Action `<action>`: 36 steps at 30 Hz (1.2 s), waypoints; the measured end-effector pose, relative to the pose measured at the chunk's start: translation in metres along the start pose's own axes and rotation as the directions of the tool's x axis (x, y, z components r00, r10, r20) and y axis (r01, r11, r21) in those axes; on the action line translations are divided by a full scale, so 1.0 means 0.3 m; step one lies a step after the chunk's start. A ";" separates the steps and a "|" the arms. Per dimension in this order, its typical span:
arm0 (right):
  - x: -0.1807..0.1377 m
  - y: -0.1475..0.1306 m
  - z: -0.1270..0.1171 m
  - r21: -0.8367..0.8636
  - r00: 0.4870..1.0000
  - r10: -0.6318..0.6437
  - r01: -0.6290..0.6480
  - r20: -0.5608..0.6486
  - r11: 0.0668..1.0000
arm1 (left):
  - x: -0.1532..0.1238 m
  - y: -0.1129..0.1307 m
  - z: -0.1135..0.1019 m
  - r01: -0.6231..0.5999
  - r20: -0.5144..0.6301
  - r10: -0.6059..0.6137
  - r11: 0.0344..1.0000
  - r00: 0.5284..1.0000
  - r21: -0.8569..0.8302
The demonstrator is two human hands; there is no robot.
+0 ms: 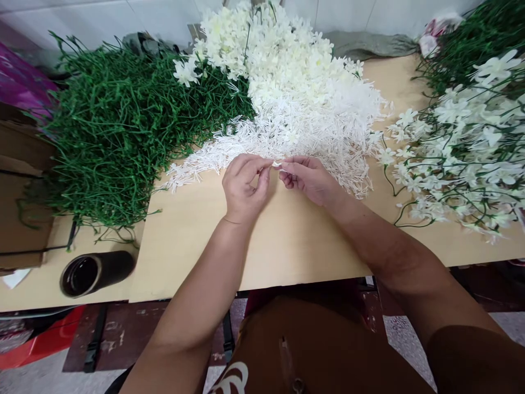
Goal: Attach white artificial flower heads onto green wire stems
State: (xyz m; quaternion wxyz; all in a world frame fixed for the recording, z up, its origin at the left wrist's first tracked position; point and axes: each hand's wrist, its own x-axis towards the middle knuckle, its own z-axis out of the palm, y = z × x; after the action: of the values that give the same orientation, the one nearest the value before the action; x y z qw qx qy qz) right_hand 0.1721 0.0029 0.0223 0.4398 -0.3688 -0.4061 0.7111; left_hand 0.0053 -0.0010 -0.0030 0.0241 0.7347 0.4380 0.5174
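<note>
My left hand [247,183] and my right hand [307,176] meet over the near edge of a pile of thin white stamens [324,137]. Between their fingertips is a small whitish piece [276,163], pinched from both sides; it looks like a flower part, but most of it is covered by my fingers. Behind the stamens rises a heap of cream artificial flower heads [283,54]. To the left of my hands spreads a large pile of green plastic stems [118,115].
Assembled white flowers on green stems [463,153] lie at the right, with more green stems [484,49] behind. A dark cup [98,272] lies on its side at the front left, near a cardboard box [24,202]. A tiled wall [344,13] bounds the table [311,246].
</note>
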 end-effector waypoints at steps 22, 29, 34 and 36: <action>0.006 0.003 -0.007 -0.110 0.991 -0.119 0.124 0.055 0.986 | -0.011 -0.006 0.025 0.274 0.111 -0.252 0.910 0.961 -0.312; 0.005 0.000 -0.005 -0.144 0.988 -0.134 0.144 0.072 0.979 | -0.015 -0.011 0.031 0.298 0.104 -0.280 0.878 0.954 -0.375; -0.001 -0.007 0.005 -0.162 0.995 -0.104 0.104 0.013 0.981 | -0.008 -0.005 0.026 0.234 0.101 -0.212 0.913 0.972 -0.335; -0.003 -0.009 0.008 -0.162 0.996 -0.093 0.090 -0.012 0.983 | -0.007 -0.005 0.024 0.200 0.098 -0.179 0.934 0.979 -0.297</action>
State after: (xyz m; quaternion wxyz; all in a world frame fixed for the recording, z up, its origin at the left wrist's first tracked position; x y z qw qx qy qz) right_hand 0.1711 0.0021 0.0260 0.4448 -0.3912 -0.4743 0.6513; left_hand 0.0099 0.0014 -0.0085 0.2023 0.6938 0.4204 0.5486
